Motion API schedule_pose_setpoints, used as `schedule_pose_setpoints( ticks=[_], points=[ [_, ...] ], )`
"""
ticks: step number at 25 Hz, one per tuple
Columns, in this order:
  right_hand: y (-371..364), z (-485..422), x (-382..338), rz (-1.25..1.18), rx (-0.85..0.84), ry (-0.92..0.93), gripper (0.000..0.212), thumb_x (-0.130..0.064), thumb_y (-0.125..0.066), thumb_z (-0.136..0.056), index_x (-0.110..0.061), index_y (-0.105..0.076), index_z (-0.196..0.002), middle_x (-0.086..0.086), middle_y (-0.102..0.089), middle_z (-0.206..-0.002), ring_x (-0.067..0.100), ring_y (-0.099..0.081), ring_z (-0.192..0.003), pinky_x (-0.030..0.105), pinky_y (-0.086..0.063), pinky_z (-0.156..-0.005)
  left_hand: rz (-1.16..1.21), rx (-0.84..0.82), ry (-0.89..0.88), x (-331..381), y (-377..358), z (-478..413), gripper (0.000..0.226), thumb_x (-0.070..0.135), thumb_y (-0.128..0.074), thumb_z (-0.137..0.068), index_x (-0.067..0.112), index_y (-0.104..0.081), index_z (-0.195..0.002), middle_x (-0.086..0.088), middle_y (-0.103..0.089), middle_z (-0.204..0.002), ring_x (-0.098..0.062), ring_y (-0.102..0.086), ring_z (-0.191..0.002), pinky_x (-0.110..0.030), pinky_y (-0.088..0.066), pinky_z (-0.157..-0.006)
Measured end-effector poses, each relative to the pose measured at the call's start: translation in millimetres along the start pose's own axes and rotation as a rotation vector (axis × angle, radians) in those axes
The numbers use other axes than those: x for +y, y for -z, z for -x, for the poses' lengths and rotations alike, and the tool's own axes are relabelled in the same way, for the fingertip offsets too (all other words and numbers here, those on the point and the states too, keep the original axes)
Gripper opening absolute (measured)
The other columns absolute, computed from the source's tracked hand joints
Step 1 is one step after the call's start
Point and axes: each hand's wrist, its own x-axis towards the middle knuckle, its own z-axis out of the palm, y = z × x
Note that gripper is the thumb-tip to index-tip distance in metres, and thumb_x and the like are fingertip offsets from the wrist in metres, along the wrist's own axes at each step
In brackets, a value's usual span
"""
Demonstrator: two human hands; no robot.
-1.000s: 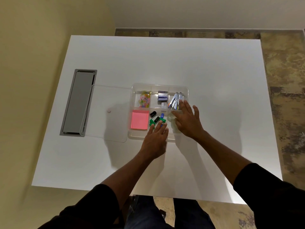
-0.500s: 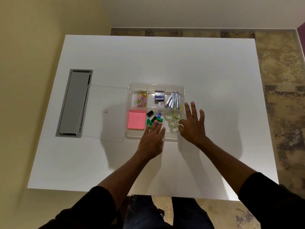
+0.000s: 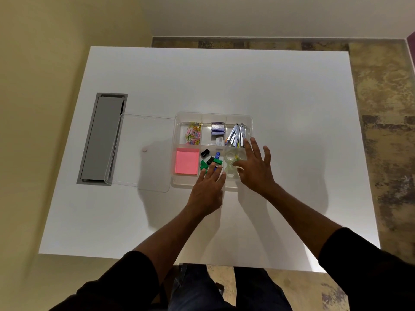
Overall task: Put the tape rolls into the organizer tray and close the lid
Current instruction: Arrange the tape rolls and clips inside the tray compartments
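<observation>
The clear plastic organizer tray (image 3: pixel 214 116) held paper clips (image 3: pixel 193 136), a pink note pad (image 3: pixel 186 163) and, in its near right compartment, the translucent tape rolls (image 3: pixel 231 163), beside the right hand (image 3: pixel 254 168), fingers spread wide and empty, while the left hand (image 3: pixel 207 191) lay flat on the near rim and the lid (image 3: pixel 143 151) lay off, left of the tray.

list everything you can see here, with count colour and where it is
table: 1, white, fills the view
cable hatch: 1, grey, table's left
lid: 1, clear, off, left of tray
organizer tray: 1, clear, table centre
paper clips: pile, mixed colours, far-left compartment
staple boxes: count unclear, purple-grey, far-middle compartment
metal tools: bunch, silver, far-right compartment
sticky notes: 1 pad, pink, near-left compartment
clips: several, black, green, blue, near-middle compartment
tape rolls: about three, clear, near-right compartment
left hand: empty, tray's near edge
right hand: open, over tray's right side
</observation>
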Motion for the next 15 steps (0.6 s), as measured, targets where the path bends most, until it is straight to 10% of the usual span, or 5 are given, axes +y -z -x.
schedule_pose_setpoints(
  ticks=[6,15],
  points=[
    [1.6,-22.6,8.6,0.085,-0.089,0.168,0.070,-0.018,-0.093,-0.073,-0.034,-0.067,-0.136,0.022,-0.019,-0.175,0.043,-0.011,-0.164,0.069,-0.016,-0.126,0.016,0.024,-0.015,3.6,-2.5,-1.3,0.070,0.023,-0.061,-0.103,0.008,-0.029,-0.164,-0.015,-0.020,-0.176,-0.035,-0.011,-0.165,-0.058,-0.021,-0.132],
    [-14.1,-33.6,19.0,0.260,-0.012,0.420,0.038,-0.025,-0.084,-0.084,-0.027,-0.070,-0.119,0.020,-0.030,-0.172,0.040,-0.024,-0.161,0.065,-0.014,-0.128,-0.091,-0.056,-0.083,3.1,-6.6,-19.9,0.073,0.044,-0.054,-0.106,0.012,-0.027,-0.165,-0.010,-0.020,-0.177,-0.029,-0.004,-0.166,-0.059,-0.006,-0.134]
  ],
)
